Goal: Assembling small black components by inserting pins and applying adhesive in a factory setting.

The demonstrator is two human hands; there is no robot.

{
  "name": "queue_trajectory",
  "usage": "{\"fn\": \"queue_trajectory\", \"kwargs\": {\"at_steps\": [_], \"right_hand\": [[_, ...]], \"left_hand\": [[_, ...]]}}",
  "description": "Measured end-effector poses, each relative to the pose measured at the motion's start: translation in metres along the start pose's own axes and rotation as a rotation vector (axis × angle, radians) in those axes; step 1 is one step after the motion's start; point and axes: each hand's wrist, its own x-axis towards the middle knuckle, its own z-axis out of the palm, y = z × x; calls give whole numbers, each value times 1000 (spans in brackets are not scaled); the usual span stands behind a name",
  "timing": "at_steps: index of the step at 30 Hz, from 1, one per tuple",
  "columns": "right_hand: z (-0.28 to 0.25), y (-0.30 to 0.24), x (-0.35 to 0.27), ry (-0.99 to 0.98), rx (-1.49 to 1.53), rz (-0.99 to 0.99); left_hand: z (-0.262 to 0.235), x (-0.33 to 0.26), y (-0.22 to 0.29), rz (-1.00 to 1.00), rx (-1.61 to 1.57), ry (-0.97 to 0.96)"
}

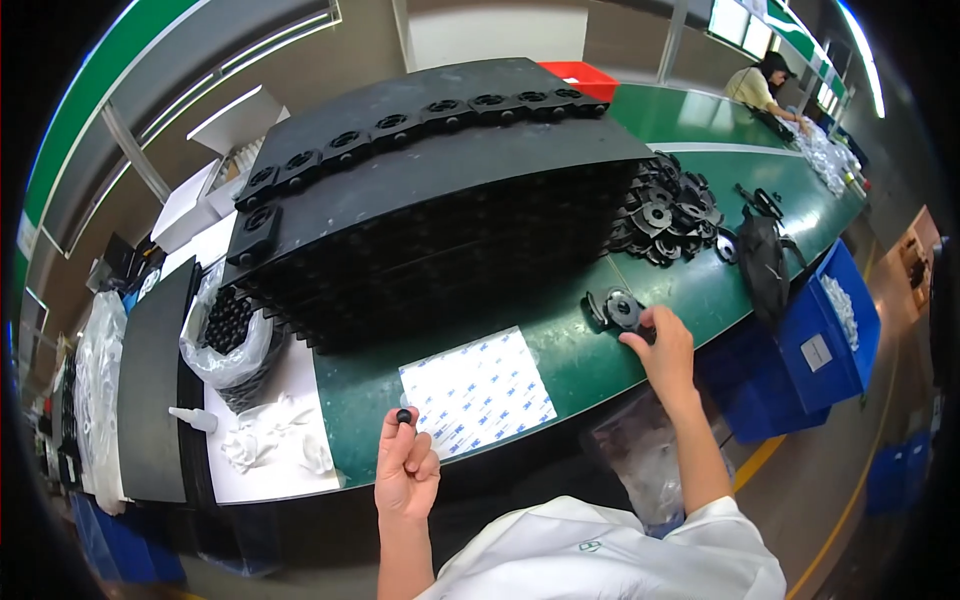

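My left hand is raised over the front edge of the green table, pinching a small black ball between thumb and fingertip. To the right, the thumb and fingers of my right hand close on the rim of a black round plastic part at the table surface. Another dark curved piece lies against that part's left side. Between my hands is a white sheet with blue print.
A large stack of black boards carries a row of round black parts. Loose black parts lie heaped right of it. At left are a plastic bag of black balls and a white bottle. A co-worker sits far right.
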Motion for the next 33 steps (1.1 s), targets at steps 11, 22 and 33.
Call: {"fn": "queue_trajectory", "kwargs": {"at_steps": [11, 22, 33], "right_hand": [[-10, -48, 37, 156, 138, -174], [76, -134, -40, -572, 1126, 135], [85, -138, -42, -476, 806, -106]], "left_hand": [[9, 2, -7, -85, 34, 1], [-1, -1, 0, -13, 117, 22], [3, -5, 4, 28, 102, 76]]}}
